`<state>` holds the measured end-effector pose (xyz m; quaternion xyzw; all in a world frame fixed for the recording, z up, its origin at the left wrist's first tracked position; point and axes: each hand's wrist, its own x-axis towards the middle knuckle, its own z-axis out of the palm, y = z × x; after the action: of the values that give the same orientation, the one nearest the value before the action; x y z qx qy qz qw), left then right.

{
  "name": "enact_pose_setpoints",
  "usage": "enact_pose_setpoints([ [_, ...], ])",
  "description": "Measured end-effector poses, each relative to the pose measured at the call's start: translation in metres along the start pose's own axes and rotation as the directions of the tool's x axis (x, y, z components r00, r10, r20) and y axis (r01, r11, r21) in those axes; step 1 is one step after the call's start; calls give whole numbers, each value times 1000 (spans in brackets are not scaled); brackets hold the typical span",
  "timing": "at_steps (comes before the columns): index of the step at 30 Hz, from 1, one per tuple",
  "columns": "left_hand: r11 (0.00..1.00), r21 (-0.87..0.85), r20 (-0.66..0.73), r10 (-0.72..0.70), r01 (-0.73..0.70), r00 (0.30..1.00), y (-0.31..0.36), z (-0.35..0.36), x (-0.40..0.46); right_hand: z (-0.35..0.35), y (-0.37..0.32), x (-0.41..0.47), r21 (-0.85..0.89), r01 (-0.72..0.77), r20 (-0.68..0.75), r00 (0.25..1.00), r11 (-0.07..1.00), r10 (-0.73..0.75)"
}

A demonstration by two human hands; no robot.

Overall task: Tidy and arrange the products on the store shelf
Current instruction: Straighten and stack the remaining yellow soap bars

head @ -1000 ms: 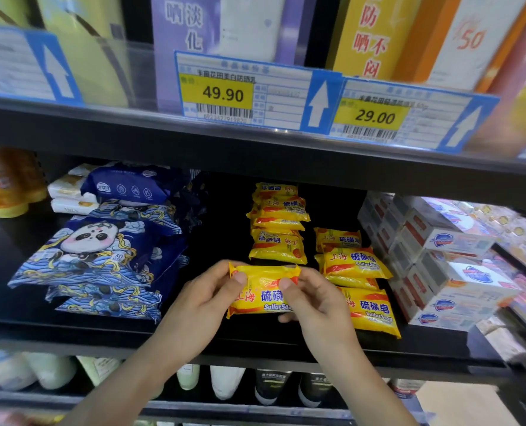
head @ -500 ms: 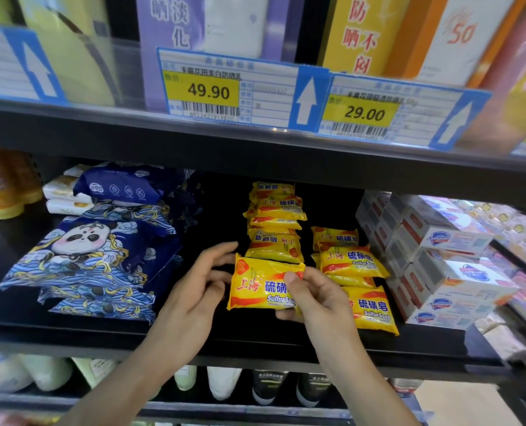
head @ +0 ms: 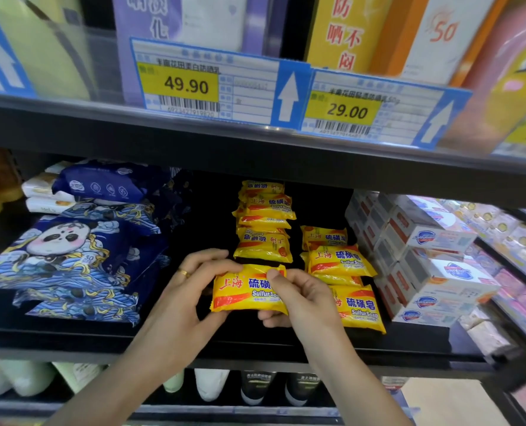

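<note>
Item in hand: one yellow soap bar (head: pixel 246 292), wrapper face up, held just above the front of the black shelf (head: pixel 71 336) ahead of the left-hand soap stack (head: pixel 263 222). Left hand (head: pixel 191 290) pinches its left end, thumb on top; right hand (head: pixel 301 298) grips its right end, thumb over the print. Both hands meet on the one bar.

Placed: right-hand soap row (head: pixel 340 262) lying flat, front bar reaching the shelf edge; white soap boxes (head: pixel 424 259) stacked beside it (fairly square).

Outstanding, by judgement: held bar not yet set down; the left stack looks uneven, with one wrapper upside down; panda wipe packs (head: pixel 71 256) on the left lie slumped and overlapping
</note>
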<state>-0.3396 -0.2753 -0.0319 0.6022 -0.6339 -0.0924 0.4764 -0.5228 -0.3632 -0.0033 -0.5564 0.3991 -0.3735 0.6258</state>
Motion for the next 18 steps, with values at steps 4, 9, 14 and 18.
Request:
enact_pose_setpoints([
  [4, 999, 30, -17, 16, -16, 1000, 2, -1, -1, 0, -2, 1, -12, -36, 0, 999, 999, 36],
  [9, 999, 23, -39, 23, -22, 999, 3, -3, 1, 1, -3, 2, -7, -58, -2, 998, 998, 58],
  [14, 1000, 0, -78, 12, -12, 997, 2, -1, 0, 0, 0, -1, 19, 34, 9, 999, 999, -34],
  [18, 998, -43, -70, -41, 38, 997, 5, -2, -1, -10, 8, -7, 4, 168, 190, 968, 986, -165],
])
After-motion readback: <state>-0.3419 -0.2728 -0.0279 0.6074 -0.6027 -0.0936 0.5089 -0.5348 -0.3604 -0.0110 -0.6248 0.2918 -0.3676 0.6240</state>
